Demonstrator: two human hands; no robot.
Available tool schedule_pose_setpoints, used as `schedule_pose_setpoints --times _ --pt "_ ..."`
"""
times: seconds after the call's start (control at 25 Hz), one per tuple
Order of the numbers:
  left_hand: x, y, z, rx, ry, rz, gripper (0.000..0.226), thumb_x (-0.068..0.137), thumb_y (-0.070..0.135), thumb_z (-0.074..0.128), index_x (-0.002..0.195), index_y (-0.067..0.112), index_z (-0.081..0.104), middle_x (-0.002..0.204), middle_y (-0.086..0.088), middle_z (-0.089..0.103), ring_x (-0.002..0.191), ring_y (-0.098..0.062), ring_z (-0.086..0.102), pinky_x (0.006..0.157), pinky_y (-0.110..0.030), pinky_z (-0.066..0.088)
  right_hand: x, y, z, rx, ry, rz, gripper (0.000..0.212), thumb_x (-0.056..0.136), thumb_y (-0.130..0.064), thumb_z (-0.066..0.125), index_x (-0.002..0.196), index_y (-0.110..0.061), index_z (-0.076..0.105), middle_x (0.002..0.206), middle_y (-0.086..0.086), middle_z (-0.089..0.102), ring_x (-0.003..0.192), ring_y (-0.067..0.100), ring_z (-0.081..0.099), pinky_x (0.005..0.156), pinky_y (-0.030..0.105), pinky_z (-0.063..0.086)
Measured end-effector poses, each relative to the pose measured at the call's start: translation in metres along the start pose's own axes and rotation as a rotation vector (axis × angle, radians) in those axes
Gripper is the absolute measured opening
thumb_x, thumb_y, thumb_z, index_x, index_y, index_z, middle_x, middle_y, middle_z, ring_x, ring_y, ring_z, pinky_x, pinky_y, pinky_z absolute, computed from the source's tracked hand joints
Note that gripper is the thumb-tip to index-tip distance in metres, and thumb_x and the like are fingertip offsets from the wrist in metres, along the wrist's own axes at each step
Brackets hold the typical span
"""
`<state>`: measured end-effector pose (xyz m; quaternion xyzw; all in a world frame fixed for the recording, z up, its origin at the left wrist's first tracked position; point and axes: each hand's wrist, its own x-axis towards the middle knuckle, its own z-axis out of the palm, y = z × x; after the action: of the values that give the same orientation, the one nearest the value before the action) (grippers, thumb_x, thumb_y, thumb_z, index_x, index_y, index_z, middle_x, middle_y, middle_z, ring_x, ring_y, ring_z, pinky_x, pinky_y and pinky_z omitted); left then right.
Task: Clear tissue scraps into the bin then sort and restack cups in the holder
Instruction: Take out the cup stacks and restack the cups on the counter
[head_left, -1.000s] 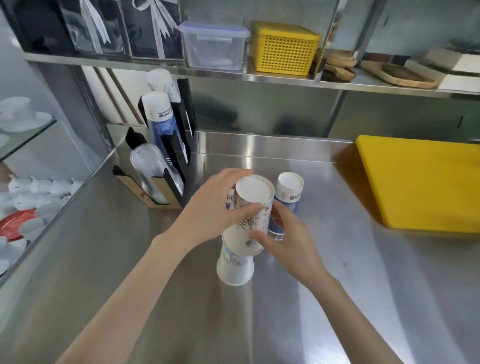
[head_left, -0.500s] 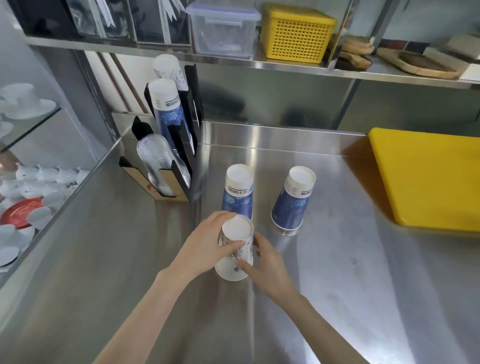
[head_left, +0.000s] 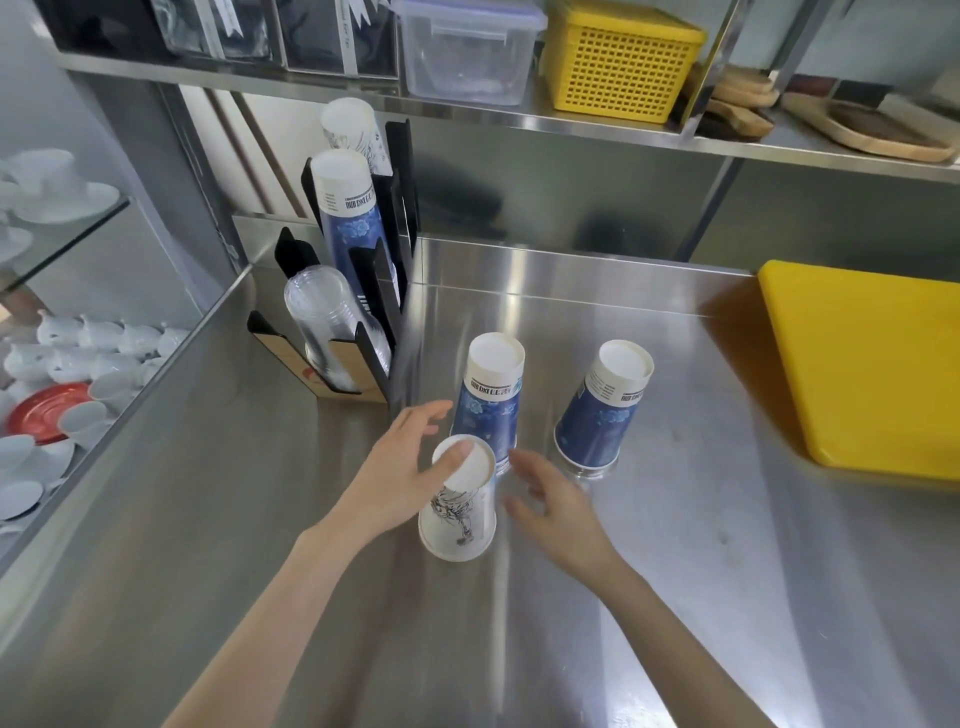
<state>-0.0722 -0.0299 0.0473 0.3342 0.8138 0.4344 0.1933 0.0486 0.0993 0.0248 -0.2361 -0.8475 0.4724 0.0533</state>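
Observation:
An upside-down white paper cup stack (head_left: 460, 506) with a black sketch print stands on the steel counter (head_left: 675, 571). My left hand (head_left: 400, 473) is open beside it, the thumb resting on its top. My right hand (head_left: 553, 506) hovers open just right of it, not touching. Behind stand two upside-down blue cup stacks, one tall (head_left: 491, 400) and one shorter (head_left: 602, 408). The black cup holder (head_left: 382, 291) at the back left carries a clear plastic cup stack (head_left: 324, 317), a blue stack (head_left: 348, 208) and a white printed stack (head_left: 350, 130).
A yellow cutting board (head_left: 872, 364) lies at the right. The shelf above bears a clear lidded box (head_left: 465, 49), a yellow basket (head_left: 623, 62) and wooden boards (head_left: 878, 130). White cups and a red saucer (head_left: 44, 410) sit on lower glass shelves at the left.
The white cup I was holding has come down onto the white stack on the counter. Both hands have let go and opened.

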Motion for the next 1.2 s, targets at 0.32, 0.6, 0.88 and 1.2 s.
schedule_pose_setpoints --times 0.32,0.6,0.88,1.2 --pt "0.056 0.005 -0.006 0.011 -0.020 -0.076 0.064 0.081 0.025 0.062 0.136 0.015 0.030 0.144 -0.006 0.039 0.130 -0.021 0.039 0.109 -0.037 0.034 0.061 -0.030 -0.037 0.027 0.146 -0.019 0.055 0.086 -0.015 0.056 0.136 -0.018 0.034 0.141 0.001 0.046 0.130 0.017 0.042 0.108 0.034 0.036" --pt "0.082 0.011 -0.001 0.058 0.027 -0.015 0.052 0.079 0.024 0.065 0.125 0.010 0.044 0.127 -0.008 0.057 0.118 -0.022 0.052 0.094 -0.028 0.039 0.079 -0.037 -0.034 0.039 0.161 -0.099 0.044 0.086 -0.010 0.054 0.128 -0.019 0.043 0.129 0.001 0.058 0.120 0.019 0.053 0.098 0.026 0.040" --pt "0.084 0.024 -0.006 0.052 0.123 0.048 0.057 0.076 0.028 0.068 0.125 0.013 0.043 0.129 -0.008 0.055 0.114 -0.019 0.053 0.093 -0.024 0.038 0.073 -0.050 -0.045 0.077 0.197 -0.148 0.047 0.086 -0.013 0.055 0.131 -0.021 0.041 0.131 -0.001 0.056 0.121 0.015 0.052 0.101 0.026 0.041" --pt "0.070 0.070 -0.022 0.046 0.217 0.216 0.059 0.075 0.031 0.067 0.127 0.015 0.042 0.131 -0.004 0.052 0.103 -0.005 0.047 0.091 -0.021 0.037 0.052 -0.076 -0.069 0.111 0.360 -0.273 0.042 0.087 -0.017 0.056 0.127 -0.026 0.046 0.124 -0.013 0.056 0.107 -0.003 0.051 0.093 0.008 0.038"
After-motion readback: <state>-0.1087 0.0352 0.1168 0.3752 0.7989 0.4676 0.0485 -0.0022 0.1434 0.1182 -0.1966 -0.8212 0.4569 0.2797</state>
